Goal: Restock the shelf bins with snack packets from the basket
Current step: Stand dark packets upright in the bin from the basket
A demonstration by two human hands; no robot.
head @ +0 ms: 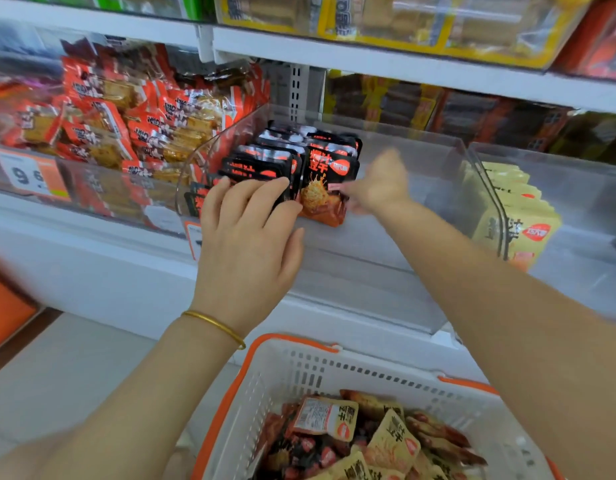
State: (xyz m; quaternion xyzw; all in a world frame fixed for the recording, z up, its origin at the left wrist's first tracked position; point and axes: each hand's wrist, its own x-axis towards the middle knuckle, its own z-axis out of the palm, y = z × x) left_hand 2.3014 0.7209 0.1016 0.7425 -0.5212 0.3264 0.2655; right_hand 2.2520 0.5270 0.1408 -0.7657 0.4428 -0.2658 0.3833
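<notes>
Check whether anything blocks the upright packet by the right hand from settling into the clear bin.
Nothing visible does. The upright packet already stands inside the clear bin, against the black packet rows; the left hand rests on those rows, beside it.

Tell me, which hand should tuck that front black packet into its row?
Probably the right hand: though blurred, its fingers are at the front black packet in the clear bin. The left hand lies flat across the packet rows beside it, seemingly steadying them.
</notes>
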